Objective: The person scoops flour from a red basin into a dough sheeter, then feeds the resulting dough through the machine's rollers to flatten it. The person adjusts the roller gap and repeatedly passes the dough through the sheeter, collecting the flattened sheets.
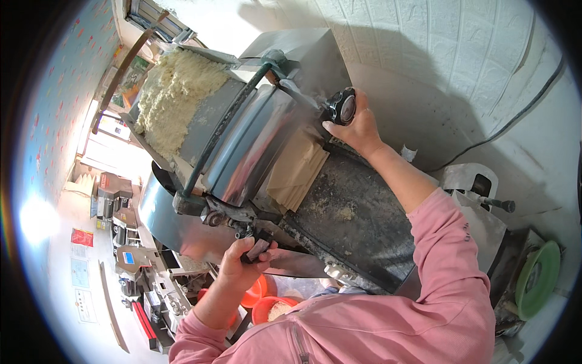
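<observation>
A noodle-pressing machine with a shiny steel roller [259, 157] stands before me. My right hand [361, 129] is closed around a black adjusting knob [341, 108] at the roller's far right end. On the near left end, my left hand [238, 268] grips another dark knob [258, 248]. Pale crumbly dough [177, 98] is heaped in the metal hopper [211, 102] above the roller. Below it, a flat dough sheet [298, 170] lies in folded layers on a dark, flour-dusted conveyor belt [359, 204]. A dark green bar [227, 123] crosses over the hopper's front.
Orange-red tubs [273, 309] sit on the floor by my feet, one holding pale crumbs. A green basin [539, 280] is at the right. A black cable [504, 127] runs along the white wall. More machines [132, 259] line the left side.
</observation>
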### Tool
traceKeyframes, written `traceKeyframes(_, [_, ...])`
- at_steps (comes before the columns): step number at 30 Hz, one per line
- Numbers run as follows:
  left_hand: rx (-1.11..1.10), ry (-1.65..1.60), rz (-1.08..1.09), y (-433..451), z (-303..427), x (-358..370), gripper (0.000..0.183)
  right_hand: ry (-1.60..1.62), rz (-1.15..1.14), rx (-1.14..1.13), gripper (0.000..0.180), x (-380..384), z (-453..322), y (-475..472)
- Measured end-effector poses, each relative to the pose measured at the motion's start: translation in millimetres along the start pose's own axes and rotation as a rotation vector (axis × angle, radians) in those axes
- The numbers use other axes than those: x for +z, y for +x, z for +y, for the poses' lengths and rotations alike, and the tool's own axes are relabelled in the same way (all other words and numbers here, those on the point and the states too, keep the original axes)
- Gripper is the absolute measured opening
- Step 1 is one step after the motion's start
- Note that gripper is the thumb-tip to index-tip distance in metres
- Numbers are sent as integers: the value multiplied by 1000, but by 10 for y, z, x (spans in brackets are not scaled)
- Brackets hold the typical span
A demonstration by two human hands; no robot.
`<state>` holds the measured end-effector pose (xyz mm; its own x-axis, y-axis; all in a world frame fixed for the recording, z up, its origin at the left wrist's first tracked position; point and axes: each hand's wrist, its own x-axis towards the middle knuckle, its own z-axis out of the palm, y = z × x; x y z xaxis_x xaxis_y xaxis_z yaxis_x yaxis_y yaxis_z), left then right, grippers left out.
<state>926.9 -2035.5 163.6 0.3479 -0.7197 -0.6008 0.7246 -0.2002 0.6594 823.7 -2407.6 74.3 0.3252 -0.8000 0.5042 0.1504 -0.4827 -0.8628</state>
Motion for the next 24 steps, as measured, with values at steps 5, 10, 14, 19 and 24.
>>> traceKeyframes(5, [334,-236,-411,185,-343,203,63,-77,-88,-5,86,-112,23,34])
traceKeyframes(10, [8,-175,-474,3,-54,96,68,-36,-173,17,103,-161,-11,19])
traceKeyframes(14, [28,-151,-62,13,-55,24,56,-382,47,-209,84,9,-214,-353])
traceKeyframes(19, [311,-295,-375,239,-367,83,74,-43,-160,-167,66,462,-1044,-1470])
traceKeyframes(24, [581,466,142,-205,-295,-154,47,1557,-575,1485,53,641,-1817,-1924])
